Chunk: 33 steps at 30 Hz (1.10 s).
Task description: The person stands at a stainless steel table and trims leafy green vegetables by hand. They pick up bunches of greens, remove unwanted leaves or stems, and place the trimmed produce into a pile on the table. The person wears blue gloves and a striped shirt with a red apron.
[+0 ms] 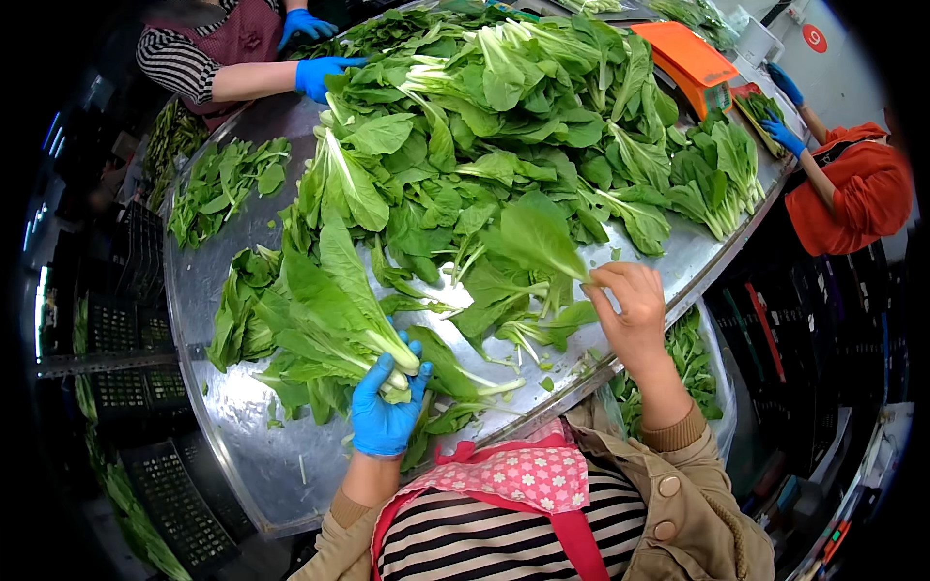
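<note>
My left hand (389,407), in a blue glove, grips a bunch of leafy greens (341,312) by its pale stem ends. The bunch points up and to the left, over more greens on the metal table. Bare, my right hand (631,309) pinches the stem of a single green leaf (538,243) between thumb and fingers, above the table's front edge. Loose leaves with white stems (538,330) lie between my hands. Beyond them a large heap of leafy greens (479,138) spreads across the metal table (240,450).
A gloved co-worker's hand (320,76) touches the heap at upper left. Another person in red (854,189) handles greens at right, near an orange scale (686,58). Below the table edge sits a lined container of greens (690,356). Black crates (174,501) stand at left.
</note>
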Each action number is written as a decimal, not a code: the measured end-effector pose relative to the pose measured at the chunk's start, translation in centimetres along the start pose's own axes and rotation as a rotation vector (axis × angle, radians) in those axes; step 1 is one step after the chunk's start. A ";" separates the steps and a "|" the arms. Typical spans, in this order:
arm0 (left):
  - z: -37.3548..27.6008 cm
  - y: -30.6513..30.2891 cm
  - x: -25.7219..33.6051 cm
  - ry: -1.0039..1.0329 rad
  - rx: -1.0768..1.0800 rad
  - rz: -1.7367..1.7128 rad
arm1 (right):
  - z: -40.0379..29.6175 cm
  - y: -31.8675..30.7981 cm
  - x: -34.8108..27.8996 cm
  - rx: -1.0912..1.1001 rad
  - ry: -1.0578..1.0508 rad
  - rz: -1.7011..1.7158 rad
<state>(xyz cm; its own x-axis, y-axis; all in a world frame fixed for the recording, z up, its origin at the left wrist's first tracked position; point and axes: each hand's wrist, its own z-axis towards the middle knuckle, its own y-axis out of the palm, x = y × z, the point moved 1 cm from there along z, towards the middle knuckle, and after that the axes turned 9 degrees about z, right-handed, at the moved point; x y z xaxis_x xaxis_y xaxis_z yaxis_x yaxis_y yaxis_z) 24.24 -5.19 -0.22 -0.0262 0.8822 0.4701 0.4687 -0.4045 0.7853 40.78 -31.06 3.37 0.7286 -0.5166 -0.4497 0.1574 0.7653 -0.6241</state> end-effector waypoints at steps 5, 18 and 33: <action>-0.1 0.6 -0.4 -0.073 0.053 0.024 | -1.1 -0.6 2.6 0.007 0.361 0.347; 0.6 -0.8 -4.5 -0.157 0.080 0.239 | -2.6 6.8 -9.1 -0.447 -0.002 0.552; 0.7 -1.9 1.8 0.103 0.108 -0.195 | -0.6 5.3 1.0 -0.493 0.670 0.785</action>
<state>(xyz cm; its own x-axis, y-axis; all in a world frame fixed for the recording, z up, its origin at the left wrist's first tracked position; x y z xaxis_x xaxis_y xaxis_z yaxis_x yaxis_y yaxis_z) 23.89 -2.62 -1.15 -0.2130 0.9096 0.3567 0.5376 -0.1957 0.8202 41.89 -27.72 -0.80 -0.0148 -0.1764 -0.9842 -0.5703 0.8100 -0.1366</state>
